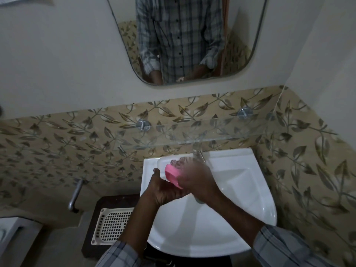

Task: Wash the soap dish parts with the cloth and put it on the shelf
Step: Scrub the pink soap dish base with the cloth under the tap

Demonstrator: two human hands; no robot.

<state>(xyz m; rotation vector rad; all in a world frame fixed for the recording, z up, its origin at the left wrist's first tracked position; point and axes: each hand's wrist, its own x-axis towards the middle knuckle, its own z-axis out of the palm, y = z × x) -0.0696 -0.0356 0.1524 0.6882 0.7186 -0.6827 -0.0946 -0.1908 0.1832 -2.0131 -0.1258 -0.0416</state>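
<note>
Over the white sink [240, 189] my left hand [163, 189] grips a pink soap dish part [171, 175], tilted on its edge. My right hand [198, 180] is blurred and presses a dark patterned cloth [180, 161] against the pink part's upper side. The tap [199, 154] stands just behind the hands. A glass shelf [192, 132] runs along the tiled wall above the sink. A cream perforated tray [113, 226], possibly another dish part, lies on a dark stand left of the sink.
A mirror [185, 41] hangs above the shelf and reflects a person's checked shirt. Two metal shelf brackets [143, 125] hold the glass. A metal handle [76, 195] sticks out of the wall at the left. Patterned tiles close the corner at the right.
</note>
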